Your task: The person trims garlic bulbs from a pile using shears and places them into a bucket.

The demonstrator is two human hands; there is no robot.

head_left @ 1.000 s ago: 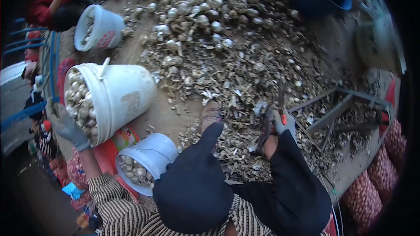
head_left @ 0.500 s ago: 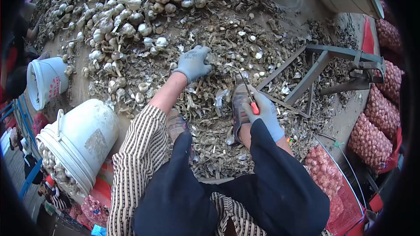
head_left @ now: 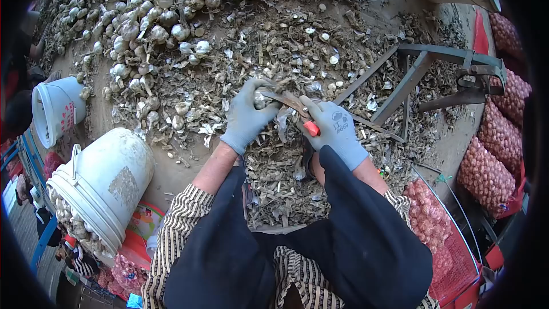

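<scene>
My left hand (head_left: 249, 115), in a grey glove, is closed around a garlic bulb (head_left: 261, 98) with its dry stem pointing right. In my right hand (head_left: 336, 127), gloved alike, is a knife (head_left: 311, 128) with a red handle. Its blade reaches left across the stem, against the bulb. Both hands are close together above the ground, which is covered with dry garlic stems and skins (head_left: 280, 194). Up and to the left lies a heap of garlic bulbs (head_left: 166, 23) with stems on.
At left a white bucket (head_left: 117, 163) lies tipped with garlic in its mouth; a smaller bucket (head_left: 71, 100) is behind it. A metal frame (head_left: 409, 88) stands at right. Red net sacks of garlic (head_left: 486, 174) line the right edge, and another net sack (head_left: 426, 217) is nearer.
My left hand has come back from the litter with a garlic bulb in it. My right hand has moved up and left, bringing the knife to the bulb.
</scene>
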